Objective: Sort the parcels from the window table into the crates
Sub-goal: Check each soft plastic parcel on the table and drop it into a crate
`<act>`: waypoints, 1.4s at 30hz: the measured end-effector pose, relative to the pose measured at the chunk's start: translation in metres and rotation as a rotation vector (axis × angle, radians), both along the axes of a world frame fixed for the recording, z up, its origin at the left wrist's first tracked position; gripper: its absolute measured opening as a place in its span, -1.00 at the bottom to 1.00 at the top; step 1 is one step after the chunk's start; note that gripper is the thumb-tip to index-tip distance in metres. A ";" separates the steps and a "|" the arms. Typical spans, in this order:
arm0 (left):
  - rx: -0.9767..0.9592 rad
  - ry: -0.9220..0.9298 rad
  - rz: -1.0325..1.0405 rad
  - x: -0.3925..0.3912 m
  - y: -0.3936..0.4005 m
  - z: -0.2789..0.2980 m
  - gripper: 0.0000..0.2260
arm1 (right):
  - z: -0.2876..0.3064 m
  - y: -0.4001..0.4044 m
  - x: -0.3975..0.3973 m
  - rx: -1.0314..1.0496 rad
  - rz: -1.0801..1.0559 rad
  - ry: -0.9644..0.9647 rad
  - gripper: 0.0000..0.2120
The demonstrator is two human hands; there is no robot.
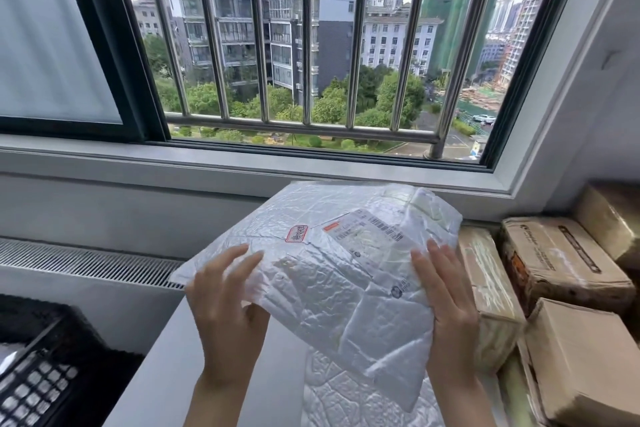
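Both hands, left and right, gripped a crinkled white plastic mailer parcel above the pale grey worktop, beside brown cardboard boxes.

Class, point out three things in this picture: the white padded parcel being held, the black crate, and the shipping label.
white padded parcel [322, 274]: head view, on its crinkled front face.
black crate [38, 381]: head view, on its lattice wall at lower left.
shipping label [363, 232]: head view, on its printed middle.

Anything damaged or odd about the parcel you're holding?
No damage shows. The silver mailer is creased all over and its label is wrinkled, but no tear shows. Both hands hold it tilted.
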State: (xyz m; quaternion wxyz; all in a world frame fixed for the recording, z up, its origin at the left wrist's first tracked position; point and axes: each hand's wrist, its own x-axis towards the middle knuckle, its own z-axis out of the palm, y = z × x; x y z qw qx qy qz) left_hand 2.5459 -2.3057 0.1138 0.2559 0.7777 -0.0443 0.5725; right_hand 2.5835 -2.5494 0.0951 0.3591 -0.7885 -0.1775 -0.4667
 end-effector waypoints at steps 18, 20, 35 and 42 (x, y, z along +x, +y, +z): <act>-0.931 0.598 -0.445 0.010 -0.018 0.055 -0.61 | -0.042 0.036 0.004 -0.147 -0.100 -0.066 -0.11; -0.705 0.590 -0.451 0.009 -0.017 0.064 -0.59 | -0.052 0.035 0.005 -0.202 -0.076 0.013 -0.15; -0.508 0.476 -0.363 0.001 -0.020 0.109 -0.83 | -0.012 -0.012 0.026 -0.091 -0.126 0.251 -0.28; -0.472 0.454 -0.310 -0.007 -0.022 0.117 -0.78 | 0.026 -0.019 0.031 -0.022 -0.100 0.185 -0.34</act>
